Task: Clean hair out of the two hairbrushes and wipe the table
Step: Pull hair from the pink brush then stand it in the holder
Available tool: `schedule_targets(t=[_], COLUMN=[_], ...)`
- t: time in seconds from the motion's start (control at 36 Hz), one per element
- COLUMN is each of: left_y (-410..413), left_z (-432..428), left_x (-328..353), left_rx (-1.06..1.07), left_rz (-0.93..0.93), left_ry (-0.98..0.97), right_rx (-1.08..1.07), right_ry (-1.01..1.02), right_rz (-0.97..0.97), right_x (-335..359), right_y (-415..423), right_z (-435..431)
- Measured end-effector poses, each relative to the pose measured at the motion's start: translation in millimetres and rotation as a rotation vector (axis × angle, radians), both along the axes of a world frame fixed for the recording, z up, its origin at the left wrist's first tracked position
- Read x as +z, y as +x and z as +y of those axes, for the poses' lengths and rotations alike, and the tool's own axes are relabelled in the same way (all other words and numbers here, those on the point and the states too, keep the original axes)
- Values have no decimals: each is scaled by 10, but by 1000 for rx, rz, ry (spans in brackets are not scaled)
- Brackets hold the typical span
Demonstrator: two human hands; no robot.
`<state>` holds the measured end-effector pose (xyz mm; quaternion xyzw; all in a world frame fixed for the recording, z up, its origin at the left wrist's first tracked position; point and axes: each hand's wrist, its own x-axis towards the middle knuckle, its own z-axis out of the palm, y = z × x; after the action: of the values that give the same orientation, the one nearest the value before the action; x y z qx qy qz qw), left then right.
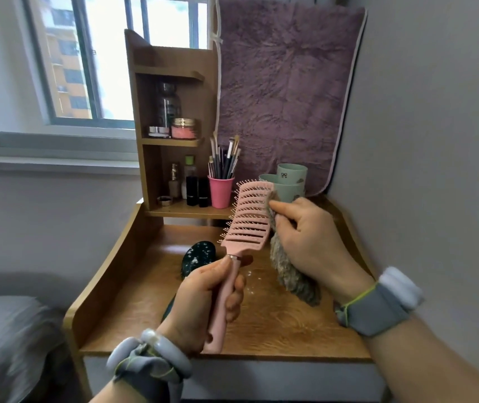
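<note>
The left hand (206, 301) is wrapped around the smooth pink plastic handle of the pink brush (247, 221), fingers curled tight, thumb along the top near a metallic collar at the neck. The brush is held tilted above the table (276, 324), its head up and away from the person. The head is a curved, slotted vent type with rows of open ribs; fine pale bristles project toward the left.

The right hand (311, 237) presses a shaggy grey-brown cloth (290, 274) against the right edge of the brush head, fingers closed on the fabric with the thumb on top. The cloth's loose end hangs down to the table or just above it; contact cannot be confirmed.

The black brush (199, 255), oval and speckled with white flecks, lies flat on the table behind the left hand, partly hidden. Small white specks mark the wood-grain surface near it.

At the rear stand a pink cup (221, 191) of makeup brushes and pale green cups (290, 181).
</note>
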<state>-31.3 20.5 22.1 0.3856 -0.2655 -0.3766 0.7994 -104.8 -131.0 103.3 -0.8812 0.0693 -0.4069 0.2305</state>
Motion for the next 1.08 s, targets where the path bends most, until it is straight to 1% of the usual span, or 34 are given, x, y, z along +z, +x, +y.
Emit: schedule_targets(t=[0.17, 0.31, 0.36, 0.47, 0.53, 0.61, 0.69, 0.83, 1.0, 1.08], left_y=[-19, 3, 9, -2, -28, -74, -79, -80, -94, -104], left_z=[-36, -13, -2, 4, -1, -22, -39, -49, -66, -73], left_x=[-50, -117, -121, -87, -71, -58, -50, -5, -11, 10], left_rx=[74, 142, 154, 145, 130, 129, 158, 199, 236, 258], left_rz=[-29, -114, -129, -165, -204, -218, -207, -236, -234, -226], left_ry=[2, 57, 58, 60, 54, 43, 41, 59, 87, 116], right_rx=[18, 54, 18, -86, -107, -117, -92, -38, 0, 58], right_ry=[68, 56, 42, -7, -52, -89, -68, -51, 48, 80], right_rz=[1, 113, 77, -65, -72, -7, 14, -18, 1, 21], right_x=[-164, -190, -118, 35, 56, 30, -19, -213, -333, -374], right_y=[-27, -107, -141, -142, -98, -20, 20, 13, -69, -139], right_z=[134, 160, 102, -8, -32, -51, -11, 156, 289, 391])
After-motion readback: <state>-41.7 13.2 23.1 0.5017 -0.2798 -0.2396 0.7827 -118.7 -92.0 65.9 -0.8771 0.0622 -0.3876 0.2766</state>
